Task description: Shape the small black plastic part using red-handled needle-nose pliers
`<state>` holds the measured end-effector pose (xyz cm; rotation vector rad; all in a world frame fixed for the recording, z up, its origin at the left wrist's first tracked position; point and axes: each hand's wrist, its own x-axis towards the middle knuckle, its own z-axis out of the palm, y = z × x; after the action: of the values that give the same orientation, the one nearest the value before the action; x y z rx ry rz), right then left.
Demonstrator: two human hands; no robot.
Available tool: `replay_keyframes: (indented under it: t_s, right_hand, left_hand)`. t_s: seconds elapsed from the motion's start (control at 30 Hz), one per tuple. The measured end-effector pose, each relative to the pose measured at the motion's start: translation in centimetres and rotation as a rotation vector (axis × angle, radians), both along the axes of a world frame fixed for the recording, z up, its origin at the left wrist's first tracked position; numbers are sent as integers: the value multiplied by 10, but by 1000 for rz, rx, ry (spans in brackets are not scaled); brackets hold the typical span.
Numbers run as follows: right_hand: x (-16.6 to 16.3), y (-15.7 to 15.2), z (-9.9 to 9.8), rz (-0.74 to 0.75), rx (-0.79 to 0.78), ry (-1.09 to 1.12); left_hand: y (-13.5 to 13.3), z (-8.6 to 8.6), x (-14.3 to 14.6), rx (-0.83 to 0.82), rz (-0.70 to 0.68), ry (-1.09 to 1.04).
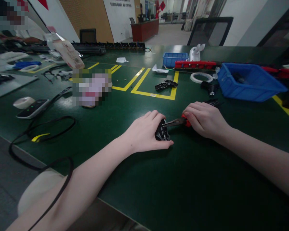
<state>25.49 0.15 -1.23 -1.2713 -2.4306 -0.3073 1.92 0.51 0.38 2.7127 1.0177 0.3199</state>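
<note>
My left hand (145, 131) is closed around a small black plastic part (162, 132) and presses it against the green table (197, 179). My right hand (204, 119) grips red-handled needle-nose pliers (175, 122). The pliers' metal tips reach left into the top of the black part. Most of the red handles are hidden inside my right fist. Both hands sit near the middle of the table.
A large blue bin (250, 81) stands at the right, a smaller blue bin (174, 58) further back. Loose black parts (166, 85) lie inside yellow floor-tape lines. A tape roll (201, 77), a red strip (195, 64) and a black cable (45, 131) at the left edge are nearby.
</note>
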Motion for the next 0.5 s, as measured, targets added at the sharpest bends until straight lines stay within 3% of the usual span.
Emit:
replay_keyframes:
  t_s: [0.5]
  right_hand:
    - [0, 0, 1, 76, -75, -51]
  left_hand:
    - [-1, 4, 0, -141, 33, -46]
